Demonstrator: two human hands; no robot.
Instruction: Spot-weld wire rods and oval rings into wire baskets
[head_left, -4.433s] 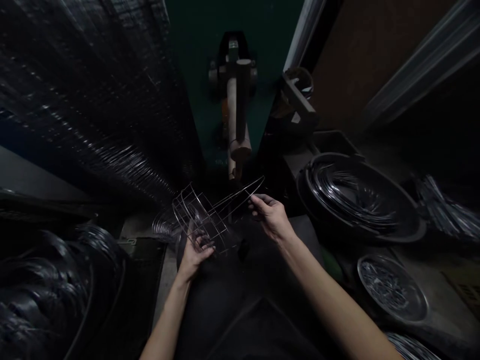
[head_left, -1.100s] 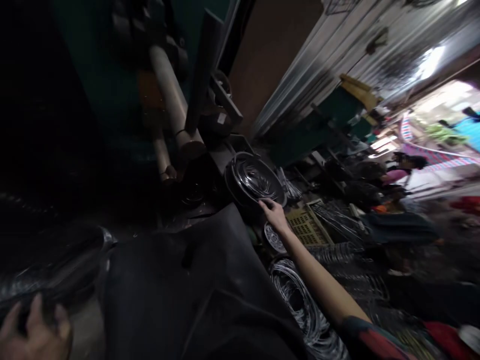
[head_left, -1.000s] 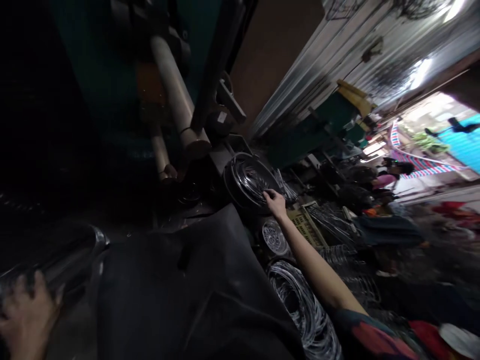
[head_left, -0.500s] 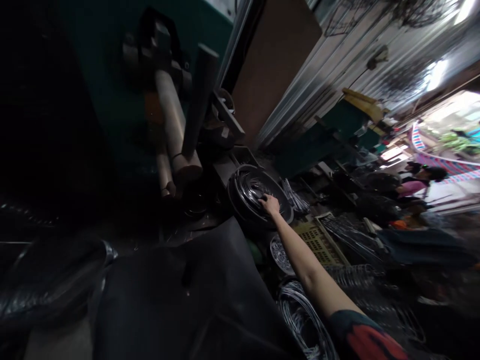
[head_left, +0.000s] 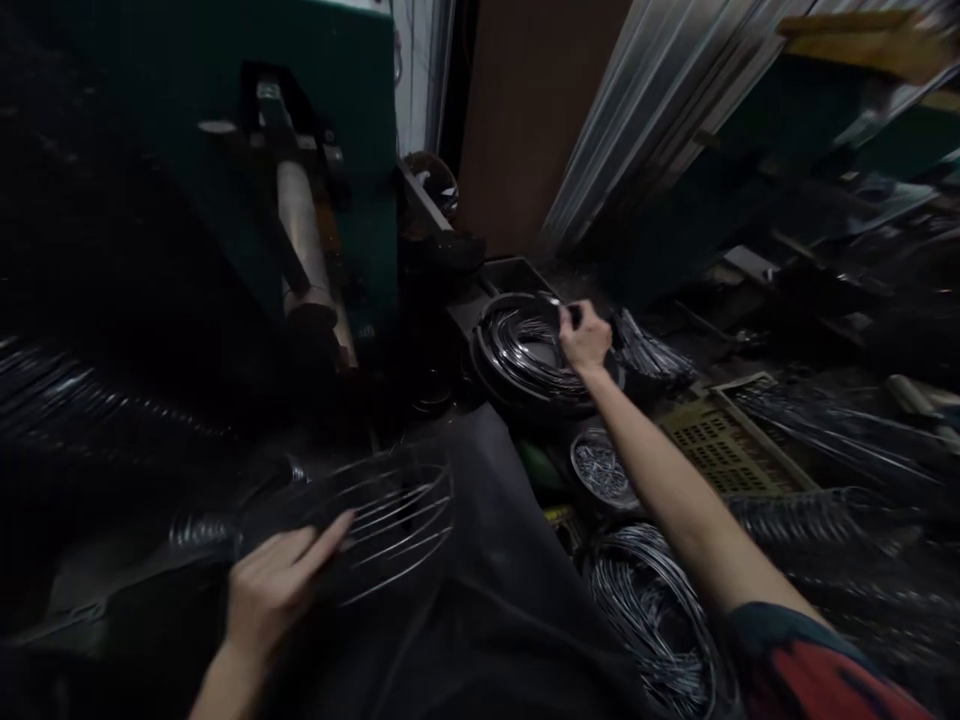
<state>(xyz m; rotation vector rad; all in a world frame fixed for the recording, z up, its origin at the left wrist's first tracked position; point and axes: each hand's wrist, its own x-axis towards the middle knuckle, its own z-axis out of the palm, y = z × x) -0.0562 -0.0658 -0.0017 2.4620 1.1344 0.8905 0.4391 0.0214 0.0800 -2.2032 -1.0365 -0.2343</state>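
Note:
My left hand point(head_left: 274, 590) is closed on a frame of curved metal wires point(head_left: 409, 515), which fans out to the right over a dark apron on my lap point(head_left: 487, 540). Out to the right, my right hand point(head_left: 587, 338) is curled at the far side of a round basin point(head_left: 616, 378). Coiled in the basin are shiny wire rings point(head_left: 517, 350). The fingers appear to pinch the edge of one ring, though dim light and blur hide the exact grip.
A green machine point(head_left: 352, 150) with a thick metal cylinder point(head_left: 304, 225) stands at the left. Right of my lap are a bowl of small metal pieces point(head_left: 600, 465), a large wire coil point(head_left: 652, 610), a yellow crate point(head_left: 720, 445) and a wire bundle point(head_left: 652, 350).
My left hand has come into view holding the wire frame. My right hand has shifted from the middle of the rings to the basin's far edge. The view has turned and levelled.

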